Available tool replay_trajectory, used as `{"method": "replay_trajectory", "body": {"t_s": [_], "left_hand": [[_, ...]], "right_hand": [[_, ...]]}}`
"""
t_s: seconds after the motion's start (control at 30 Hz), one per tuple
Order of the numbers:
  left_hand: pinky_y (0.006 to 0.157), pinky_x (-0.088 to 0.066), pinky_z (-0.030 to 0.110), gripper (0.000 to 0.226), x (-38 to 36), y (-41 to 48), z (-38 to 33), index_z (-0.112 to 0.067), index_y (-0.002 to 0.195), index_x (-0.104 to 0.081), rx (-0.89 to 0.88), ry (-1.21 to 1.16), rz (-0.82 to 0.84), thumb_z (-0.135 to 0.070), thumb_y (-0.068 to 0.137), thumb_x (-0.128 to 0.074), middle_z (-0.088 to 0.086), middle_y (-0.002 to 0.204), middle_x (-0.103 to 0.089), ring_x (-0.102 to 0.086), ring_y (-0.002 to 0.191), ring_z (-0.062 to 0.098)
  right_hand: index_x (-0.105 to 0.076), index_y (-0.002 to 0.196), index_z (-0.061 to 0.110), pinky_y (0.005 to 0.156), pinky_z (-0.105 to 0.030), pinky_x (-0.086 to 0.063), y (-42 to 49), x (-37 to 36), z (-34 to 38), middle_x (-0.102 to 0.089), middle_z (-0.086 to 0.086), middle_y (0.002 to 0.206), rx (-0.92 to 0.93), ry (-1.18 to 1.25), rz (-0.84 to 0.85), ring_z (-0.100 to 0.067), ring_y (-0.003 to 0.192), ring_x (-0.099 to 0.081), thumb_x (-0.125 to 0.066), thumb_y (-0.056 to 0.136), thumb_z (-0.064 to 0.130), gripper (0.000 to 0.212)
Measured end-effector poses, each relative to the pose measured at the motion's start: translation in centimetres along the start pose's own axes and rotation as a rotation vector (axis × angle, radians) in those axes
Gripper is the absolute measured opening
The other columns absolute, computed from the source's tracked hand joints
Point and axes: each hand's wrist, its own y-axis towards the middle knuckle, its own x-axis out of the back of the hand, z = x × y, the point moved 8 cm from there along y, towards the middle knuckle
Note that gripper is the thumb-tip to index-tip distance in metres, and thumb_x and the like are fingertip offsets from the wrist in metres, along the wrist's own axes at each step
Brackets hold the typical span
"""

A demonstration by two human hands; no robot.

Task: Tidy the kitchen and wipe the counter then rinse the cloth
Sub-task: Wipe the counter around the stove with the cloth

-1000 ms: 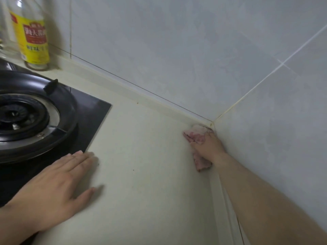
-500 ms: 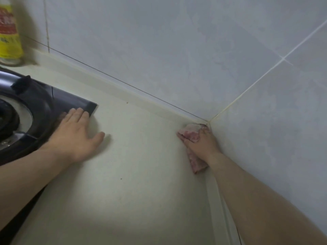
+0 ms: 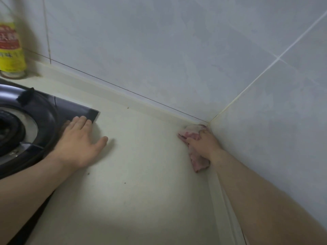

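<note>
Head view, cloth [image 3: 200,163] lengthwise along side wall [image 3: 269,138]

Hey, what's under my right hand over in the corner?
A pink cloth, held against the counter by the right hand. The cloth's middle and the counter beneath are covered.

Your left hand [image 3: 77,144] lies flat, palm down on the counter [image 3: 141,174], fingers straight, while your right hand [image 3: 202,145], arm outstretched, grips the cloth [image 3: 199,162] in the counter's far right corner.
</note>
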Motion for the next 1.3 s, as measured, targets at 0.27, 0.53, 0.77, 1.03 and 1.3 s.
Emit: {"method": "replay_trajectory", "body": {"t_s": [0.27, 0.53, 0.77, 1.03, 1.3], "left_hand": [[0.119, -0.011, 0.041, 0.097, 0.4, -0.3, 0.0, 0.002, 0.143, -0.037, -0.001, -0.050, -0.027, -0.065, 0.074, -0.024, 0.020, 0.156, -0.028, -0.018, 0.147, 0.034], [0.117, -0.014, 0.044, 0.100, -0.1, 0.1, 0.1, 0.002, 0.139, -0.042, -0.026, 0.008, -0.051, -0.070, 0.073, -0.019, 0.021, 0.151, -0.034, -0.024, 0.143, 0.036], [0.118, -0.016, 0.045, 0.094, -0.3, 0.3, 0.2, 0.002, 0.138, -0.042, -0.024, 0.038, -0.058, -0.067, 0.077, -0.023, 0.021, 0.150, -0.035, -0.026, 0.142, 0.035], [0.115, -0.022, 0.048, 0.091, -0.3, 0.3, 0.1, 0.003, 0.128, -0.049, -0.029, 0.041, -0.064, -0.068, 0.076, -0.024, 0.022, 0.139, -0.044, -0.032, 0.135, 0.037], [0.116, -0.020, 0.045, 0.091, 0.0, 0.0, 0.1, 0.001, 0.131, -0.047, -0.015, 0.036, -0.047, -0.067, 0.075, -0.024, 0.020, 0.140, -0.043, -0.031, 0.136, 0.035]], "right_hand": [[-0.033, 0.151, 0.007, 0.117, -0.025, -0.018, -4.2, -1.3, -2.2, -0.029, -0.009, 0.159, -0.014, 0.039, -0.005, -0.022, 0.147, -0.026, -0.052, 0.093, 0.047, 0.073], [-0.030, 0.151, 0.000, 0.121, -0.028, -0.015, -2.4, -1.7, -2.1, -0.027, -0.014, 0.160, -0.031, -0.028, -0.008, -0.023, 0.148, -0.023, -0.043, 0.094, 0.052, 0.078], [-0.032, 0.149, -0.001, 0.117, -0.027, -0.018, 1.6, -0.9, -1.1, -0.030, -0.016, 0.158, -0.022, -0.070, -0.013, -0.024, 0.147, -0.026, -0.049, 0.093, 0.054, 0.080], [-0.050, 0.140, 0.016, 0.116, -0.030, -0.029, 1.6, -0.9, 0.0, -0.048, -0.012, 0.146, 0.092, -0.112, -0.089, -0.024, 0.138, -0.039, -0.039, 0.071, 0.092, 0.103], [-0.042, 0.146, 0.036, 0.118, -0.036, -0.025, 2.2, -3.6, -2.1, -0.042, -0.005, 0.150, 0.130, -0.236, -0.038, -0.027, 0.139, -0.034, -0.016, 0.078, 0.089, 0.090]]}}
